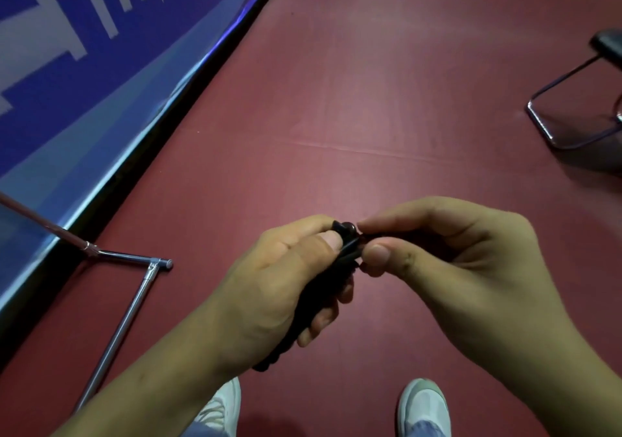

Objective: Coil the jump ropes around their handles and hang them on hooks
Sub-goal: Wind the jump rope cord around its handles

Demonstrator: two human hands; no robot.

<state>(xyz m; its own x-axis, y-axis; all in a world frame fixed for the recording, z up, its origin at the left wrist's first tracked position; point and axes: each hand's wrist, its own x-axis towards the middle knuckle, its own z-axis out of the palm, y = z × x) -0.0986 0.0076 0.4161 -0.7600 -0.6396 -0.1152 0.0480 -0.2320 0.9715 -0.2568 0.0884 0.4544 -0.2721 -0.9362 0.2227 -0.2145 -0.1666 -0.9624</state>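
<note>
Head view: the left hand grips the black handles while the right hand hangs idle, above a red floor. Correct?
No. The right hand is not idle: its fingers pinch the rope at the handles' top end. The left hand does grip the handles above the red floor, per the head view.

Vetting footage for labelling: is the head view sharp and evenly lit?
Head view: slight blur softens the left hand and right hand; the black jump rope between them reads as a dark mass; glare streaks the lower edge of the blue banner.
</note>
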